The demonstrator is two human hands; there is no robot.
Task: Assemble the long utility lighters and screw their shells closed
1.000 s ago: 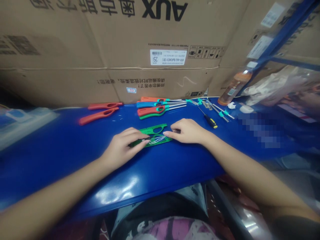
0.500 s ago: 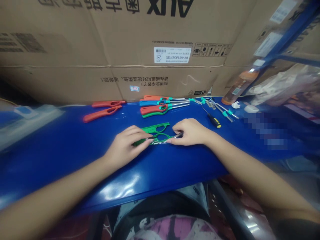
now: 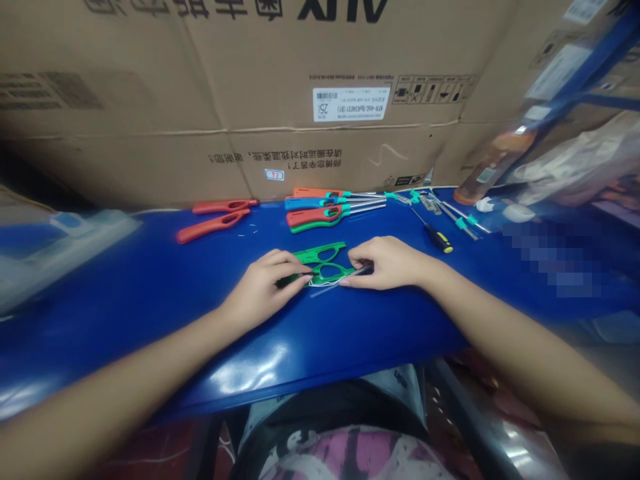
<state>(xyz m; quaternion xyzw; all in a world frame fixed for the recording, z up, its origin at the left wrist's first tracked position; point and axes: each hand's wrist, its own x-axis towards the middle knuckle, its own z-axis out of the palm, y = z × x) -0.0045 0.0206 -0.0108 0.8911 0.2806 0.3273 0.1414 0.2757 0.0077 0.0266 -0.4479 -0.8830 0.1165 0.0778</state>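
My left hand [image 3: 267,287] pinches the left part of a green plastic lighter shell half [image 3: 344,271], thumb and fingers closed on it. At the shell's other end my right hand [image 3: 390,263] is closed on a thin metal tube [image 3: 361,271], which is mostly hidden by the fingers. A white wire [image 3: 327,283] runs along the shell's near side between the hands. A blurred, thin grey strip [image 3: 324,292] slants below the wire. Just behind lies a second green shell half [image 3: 313,255], partly covered by my left fingers.
Finished-looking lighters [image 3: 315,217] in several colours lie behind the hands. Two red shell halves [image 3: 213,227] are to their left. A black-yellow screwdriver [image 3: 439,238], metal tubes [image 3: 456,219] and a bottle [image 3: 493,167] lie or stand right. A cardboard box [image 3: 270,143] walls the back.
The grey strip now shows below the wire near my right fingers. Both hands keep their grip, and the whole view has shifted slightly.
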